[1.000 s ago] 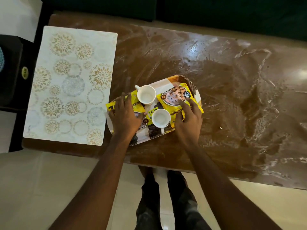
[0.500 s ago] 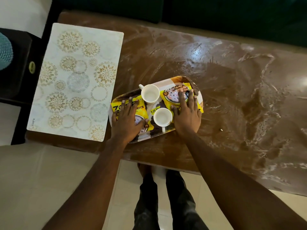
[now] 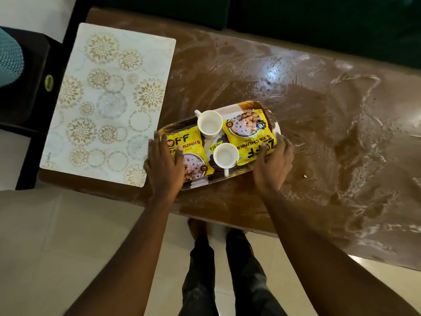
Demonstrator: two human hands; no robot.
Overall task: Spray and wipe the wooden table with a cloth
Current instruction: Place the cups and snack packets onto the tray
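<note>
- Both hands are down at the ends of a tray near the front edge of the table. The left hand (image 3: 165,165) lies with straight fingers over the tray's left end and the packet there, gripping nothing.
- The right hand (image 3: 272,163) cups the tray's right end, fingers bent along the rim and thumb on the other packet. From where I stand I cannot tell if it really grips.
- The tray (image 3: 211,180) is oval, patterned dark and white, and sits slanted on the table.
- On it lie two yellow snack packets, the left packet (image 3: 191,144) and the right packet (image 3: 248,131), with two white cups between them.
- The near cup (image 3: 225,155) and the far cup (image 3: 209,124) both stand upright.
- The wooden table (image 3: 319,133) is brown and glossy. It runs away to the right, and pale wet streaks and smears cover most of its top.
- A placemat (image 3: 107,101) with gold and grey floral rings lies on the table's left end, just beside the tray.
- A dark stand (image 3: 29,87) stands off the left end.
- A dark green sofa (image 3: 319,23) runs along the far side.
</note>
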